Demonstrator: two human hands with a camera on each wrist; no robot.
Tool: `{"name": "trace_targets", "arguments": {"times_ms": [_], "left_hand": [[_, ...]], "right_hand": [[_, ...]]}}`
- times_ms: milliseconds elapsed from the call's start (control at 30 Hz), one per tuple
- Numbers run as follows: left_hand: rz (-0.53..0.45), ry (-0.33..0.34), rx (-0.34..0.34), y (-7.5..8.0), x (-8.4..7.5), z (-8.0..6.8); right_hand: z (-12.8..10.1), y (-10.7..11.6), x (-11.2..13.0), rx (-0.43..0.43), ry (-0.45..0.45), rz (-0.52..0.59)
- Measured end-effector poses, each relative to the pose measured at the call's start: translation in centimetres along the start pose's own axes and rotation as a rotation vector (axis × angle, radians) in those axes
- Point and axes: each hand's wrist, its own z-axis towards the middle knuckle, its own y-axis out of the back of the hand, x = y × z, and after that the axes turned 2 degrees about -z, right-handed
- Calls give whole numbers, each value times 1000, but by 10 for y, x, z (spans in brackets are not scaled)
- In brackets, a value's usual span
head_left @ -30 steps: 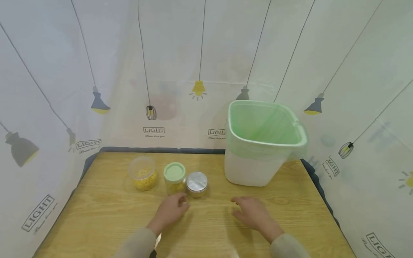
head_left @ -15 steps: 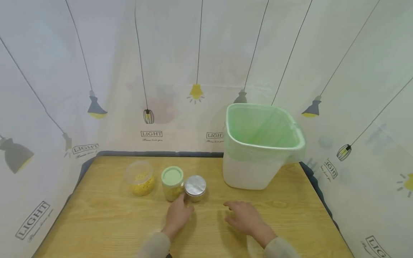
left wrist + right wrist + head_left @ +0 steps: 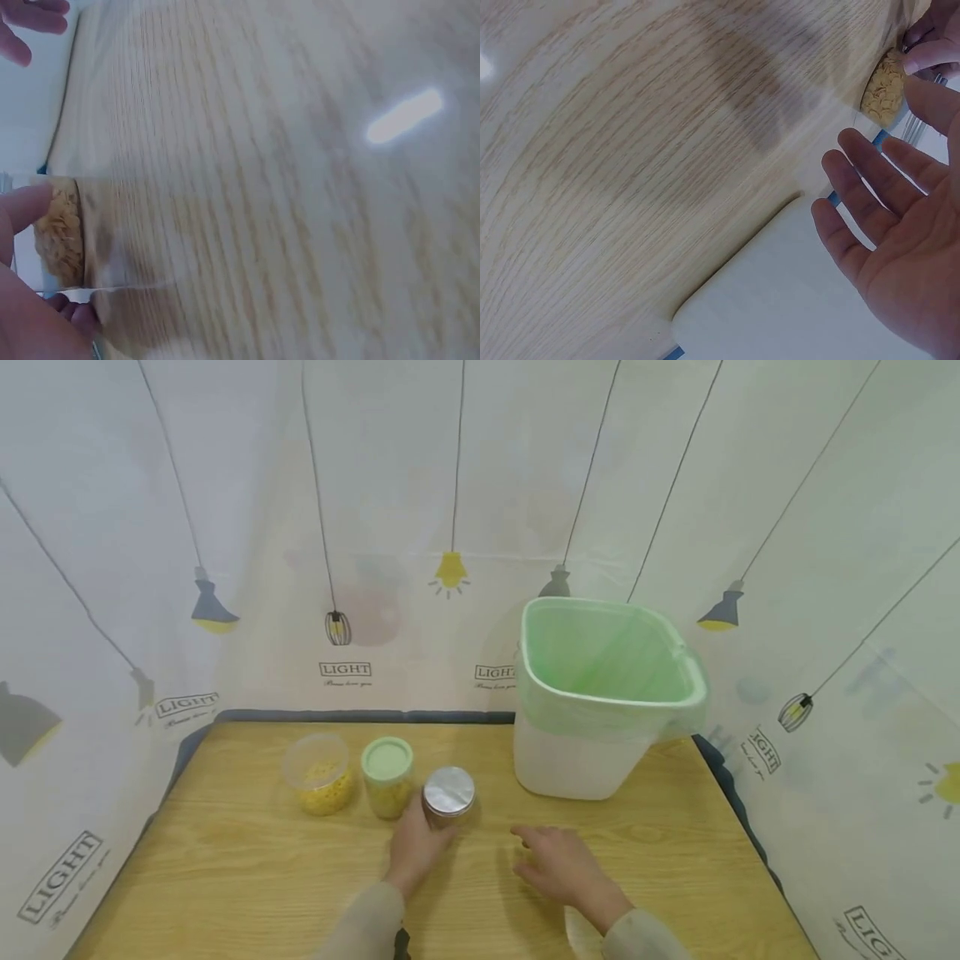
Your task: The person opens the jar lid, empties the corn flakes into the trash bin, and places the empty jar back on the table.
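Observation:
Three small jars stand in a row on the wooden table (image 3: 247,868). One has a clear lid and yellow contents (image 3: 318,774), one a green lid (image 3: 387,775), one a silver lid (image 3: 448,794). My left hand (image 3: 423,828) grips the silver-lidded jar from the near side. In the left wrist view the thumb (image 3: 24,206) lies on one side of that jar (image 3: 64,236) and the fingers curl at the other. My right hand (image 3: 536,853) hovers open just right of it, palm spread (image 3: 889,225), holding nothing. The right wrist view shows the jar (image 3: 883,88) with left fingers on it.
A white bin (image 3: 577,756) with a green liner stands at the back right of the table, its base (image 3: 795,300) close to my right hand. Printed curtains enclose the table on three sides.
My left hand has reached forward from the table to the silver-lidded jar and closed around it. The right hand has drifted a little to the left.

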Motion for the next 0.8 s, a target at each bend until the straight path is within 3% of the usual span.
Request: {"name": "trace_targets", "arguments": {"times_ms": [267, 600, 800], "left_hand": [[-123, 40, 2, -6, 1, 10], [-54, -3, -65, -13, 3, 8], [-60, -24, -4, -7, -4, 4]], "right_hand": [[0, 1, 4, -40, 17, -17], [1, -2, 3, -37, 13, -24], [3, 0, 1, -27, -17, -29]]}}
